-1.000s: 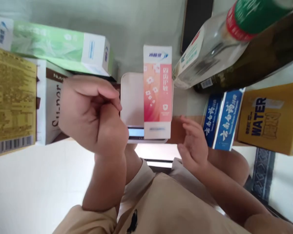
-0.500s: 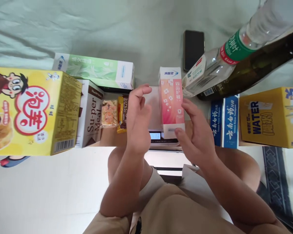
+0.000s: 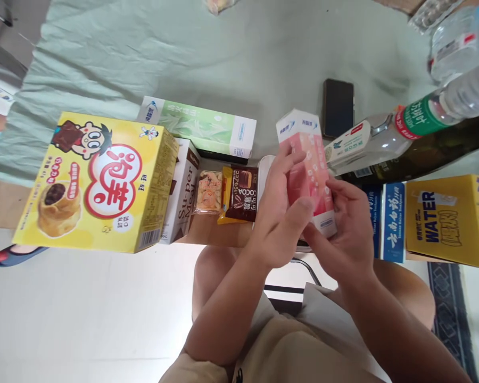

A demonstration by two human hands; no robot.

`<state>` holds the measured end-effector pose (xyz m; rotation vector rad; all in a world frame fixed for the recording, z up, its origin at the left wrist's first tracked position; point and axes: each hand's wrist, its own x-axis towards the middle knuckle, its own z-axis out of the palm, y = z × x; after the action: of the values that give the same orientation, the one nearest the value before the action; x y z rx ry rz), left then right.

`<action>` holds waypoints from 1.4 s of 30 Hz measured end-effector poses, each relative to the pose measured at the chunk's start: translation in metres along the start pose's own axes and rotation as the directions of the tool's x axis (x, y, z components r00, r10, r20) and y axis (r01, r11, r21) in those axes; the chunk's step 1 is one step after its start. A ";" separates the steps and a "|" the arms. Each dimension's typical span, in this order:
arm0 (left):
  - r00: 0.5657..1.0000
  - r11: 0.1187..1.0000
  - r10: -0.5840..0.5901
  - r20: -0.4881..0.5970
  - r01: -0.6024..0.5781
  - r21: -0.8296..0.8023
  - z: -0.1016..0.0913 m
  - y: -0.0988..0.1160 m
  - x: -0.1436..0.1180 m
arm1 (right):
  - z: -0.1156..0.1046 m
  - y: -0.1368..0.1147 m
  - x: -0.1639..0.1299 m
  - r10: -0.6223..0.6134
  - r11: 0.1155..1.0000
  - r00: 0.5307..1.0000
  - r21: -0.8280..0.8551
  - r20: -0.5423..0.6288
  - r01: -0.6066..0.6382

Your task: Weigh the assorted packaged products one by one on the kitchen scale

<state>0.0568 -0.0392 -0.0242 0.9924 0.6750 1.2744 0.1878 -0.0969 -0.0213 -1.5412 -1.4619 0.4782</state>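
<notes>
A pink and white toothpaste box (image 3: pixel 314 159) is gripped between my two hands, tilted, over a white digital scale (image 3: pixel 262 183) whose display is hidden now. My left hand (image 3: pixel 281 218) is closed along the box's left side, its thumb across the front. From the right, my right hand (image 3: pixel 345 229) holds the lower part of the box. Left of the hands lie a brown cocoa snack packet (image 3: pixel 243 194) and a small clear-wrapped snack (image 3: pixel 208 192). A green and white toothpaste box (image 3: pixel 203 125) rests farther back.
At left stand a large yellow snack box (image 3: pixel 99 181) and a white Su-per Meal box (image 3: pixel 181 197). On the right are a clear bottle (image 3: pixel 387 130), a dark glass bottle (image 3: pixel 439 143), a blue toothpaste box (image 3: pixel 394 223), a yellow WATER box (image 3: pixel 443 221) and a black phone (image 3: pixel 338 108).
My left hand has moved right, from beside the pink toothpaste box onto it. The box is now tilted between both hands. The camera view has shifted, uncovering the cocoa packet.
</notes>
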 end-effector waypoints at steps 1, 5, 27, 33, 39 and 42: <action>0.999 0.999 0.044 -0.001 -0.044 0.006 -0.002 0.003 0.000 | 0.000 -0.003 0.006 -0.028 0.999 1.000 0.045 -0.004 0.028; 0.990 0.994 0.069 -0.127 -0.079 -0.075 -0.009 0.014 0.003 | 0.003 -0.026 0.056 -0.229 0.973 0.968 0.054 0.097 0.225; 0.735 0.931 -0.336 -0.588 0.164 -0.327 -0.037 0.042 0.017 | 0.082 -0.009 0.197 -0.364 0.917 0.754 0.354 0.547 0.185; 0.794 0.915 -0.337 -0.506 0.148 -0.376 -0.039 0.044 0.017 | 0.088 0.008 0.184 -0.054 0.936 0.849 0.323 0.526 -0.140; 0.847 0.927 -0.293 -0.444 0.138 -0.349 -0.041 0.041 0.013 | 0.088 -0.003 0.177 0.033 0.959 0.837 0.217 0.546 -0.180; 0.855 0.928 -0.293 -0.427 0.148 -0.341 -0.041 0.044 0.013 | 0.087 -0.006 0.175 0.048 0.964 0.833 0.192 0.551 -0.182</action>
<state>0.0039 -0.0175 -0.0022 0.3343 0.9115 1.3701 0.1536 0.0952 -0.0056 -1.3605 -1.6559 1.2018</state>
